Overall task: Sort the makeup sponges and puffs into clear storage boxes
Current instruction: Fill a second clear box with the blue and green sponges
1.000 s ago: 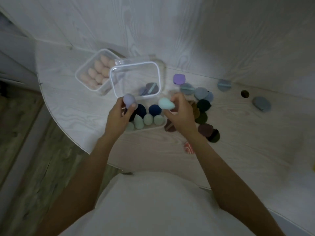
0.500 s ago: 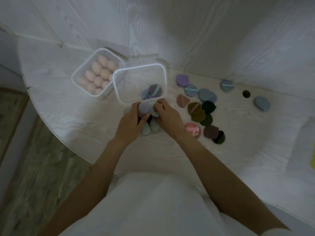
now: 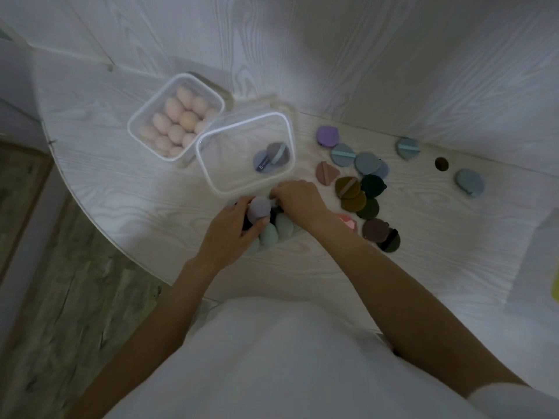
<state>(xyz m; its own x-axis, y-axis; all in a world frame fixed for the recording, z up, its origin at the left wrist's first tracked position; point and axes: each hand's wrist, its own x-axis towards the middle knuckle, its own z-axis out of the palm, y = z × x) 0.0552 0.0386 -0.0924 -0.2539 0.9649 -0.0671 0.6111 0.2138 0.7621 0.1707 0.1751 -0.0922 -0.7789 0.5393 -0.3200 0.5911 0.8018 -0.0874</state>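
My left hand (image 3: 233, 231) grips a lilac egg-shaped sponge (image 3: 259, 208) over a low box of mint-green sponges (image 3: 272, 232) and dark blue ones, mostly hidden by my hands. My right hand (image 3: 298, 199) is curled at the box's far edge, its fingertips hidden; the mint sponge it held cannot be made out. Just behind stands a clear box (image 3: 211, 173) with two flat puffs (image 3: 272, 155) inside. Further left a clear box (image 3: 136, 122) is full of pink sponges (image 3: 178, 122).
Loose flat puffs lie to the right: purple (image 3: 327, 136), grey-blue (image 3: 367, 163), brown and olive (image 3: 351, 193), dark green (image 3: 372, 185), mauve (image 3: 375, 230), a pink one (image 3: 346, 220) by my wrist. Two more grey-blue puffs (image 3: 469, 182) lie near a table hole (image 3: 441, 163). The rounded table edge (image 3: 90, 219) is on the left.
Both hands came down from above the sponge box to its level. The right hand's mint sponge, visible a second ago, is now out of sight. The left keeps the lilac sponge.
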